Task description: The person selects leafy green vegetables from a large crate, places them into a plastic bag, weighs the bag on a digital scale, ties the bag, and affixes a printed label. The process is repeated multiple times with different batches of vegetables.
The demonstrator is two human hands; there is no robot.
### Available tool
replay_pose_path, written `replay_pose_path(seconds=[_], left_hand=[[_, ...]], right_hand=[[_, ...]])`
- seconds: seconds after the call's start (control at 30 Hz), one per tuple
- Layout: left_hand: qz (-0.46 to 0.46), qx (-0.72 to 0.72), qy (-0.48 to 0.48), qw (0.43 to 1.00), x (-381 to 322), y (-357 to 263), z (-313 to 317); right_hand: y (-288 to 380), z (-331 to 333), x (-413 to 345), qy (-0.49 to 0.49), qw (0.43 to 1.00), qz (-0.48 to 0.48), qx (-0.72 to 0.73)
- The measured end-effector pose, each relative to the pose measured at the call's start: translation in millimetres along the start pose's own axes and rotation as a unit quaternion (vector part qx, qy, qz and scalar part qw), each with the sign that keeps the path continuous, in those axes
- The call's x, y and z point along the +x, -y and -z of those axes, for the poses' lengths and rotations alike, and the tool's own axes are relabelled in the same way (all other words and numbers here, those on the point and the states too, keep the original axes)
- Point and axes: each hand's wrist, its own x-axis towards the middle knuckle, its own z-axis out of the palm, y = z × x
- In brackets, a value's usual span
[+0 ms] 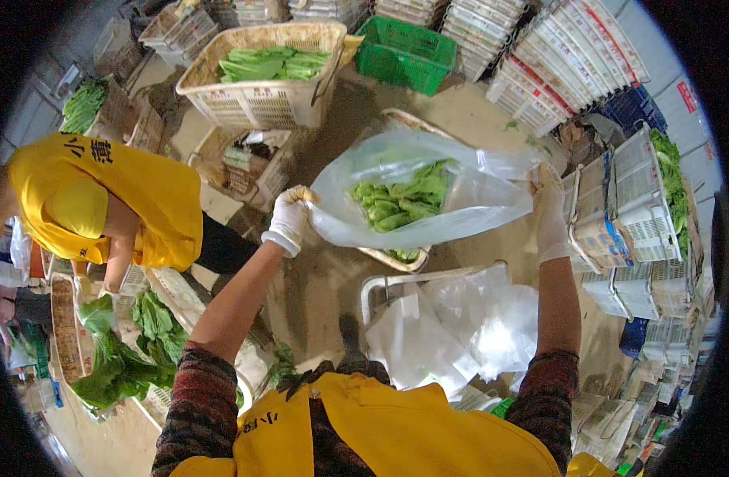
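Note:
A clear plastic bag is stretched wide between my two gloved hands. My left hand, in a white glove, pinches one side of its mouth. At the opposite side my right hand grips the rim, also gloved. Leafy green vegetables show within the bag's outline; whether they lie inside it or in the crate beneath, I cannot tell. Under the bag, a pale plastic crate is mostly hidden, with greens at its near end. Closer to me, more plastic bags lie over a white-rimmed crate.
A co-worker in a yellow vest bends over leafy greens at left. Ahead stand a large crate of greens and a green basket. Stacked white crates line the back right; filled crates stand at right.

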Motion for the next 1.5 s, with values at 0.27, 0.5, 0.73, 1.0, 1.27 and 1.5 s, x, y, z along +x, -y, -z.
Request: replay_pose_path(seconds=[0.27, 0.5, 0.73, 1.0, 1.27, 1.5], left_hand=[[-0.013, 0.110, 0.038, 0.993, -15, 5, 26], [-0.107, 0.187, 0.048, 0.975, -139, 2, 56], [0.246, 0.046, 0.126, 0.960, -328, 29, 74], [0.354, -0.110, 0.158, 0.915, -413, 89, 85], [0.325, 0.157, 0.168, 0.917, -444, 132, 92], [0.417, 0.250, 0.209, 0.849, -463, 127, 5]], right_hand=[[38, -34, -36, 0.160, 0.977, -0.047, -0.136], [-35, 77, -147, 0.269, 0.917, 0.123, -0.268], [-191, 194, -410, 0.217, 0.841, -0.423, -0.257], [-274, 277, -579, 0.148, 0.843, -0.415, -0.309], [-268, 324, -505, 0.100, 0.848, -0.318, -0.412], [-295, 231, -522, 0.267, 0.728, -0.049, -0.630]])
